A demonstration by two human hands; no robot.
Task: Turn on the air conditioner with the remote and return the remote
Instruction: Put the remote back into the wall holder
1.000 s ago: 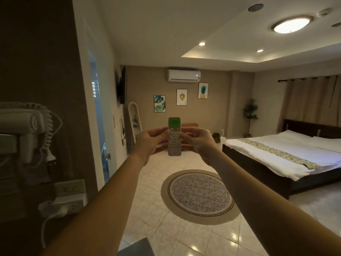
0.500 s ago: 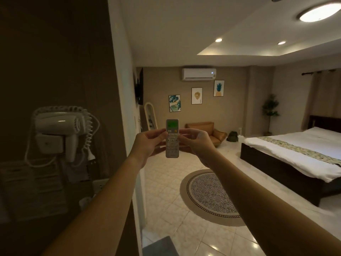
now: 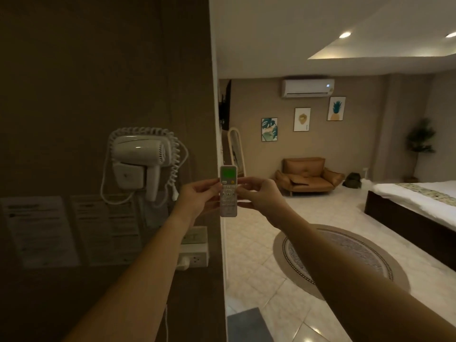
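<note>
To the left of the hands, a white plastic hair dryer [image 3: 138, 154] with a coiled cord hangs on the dark wall. The left hand [image 3: 197, 197] pinches the left edge of the slim white plastic remote with a lit green screen [image 3: 228, 191], and the right hand [image 3: 259, 196] pinches its right edge; the remote stands upright between them. It looks light, stiff and smooth, so it could slip; holding its long sides below the screen seems safest. Above and right of the hands, far off, the white wall air conditioner [image 3: 308, 88] hangs.
</note>
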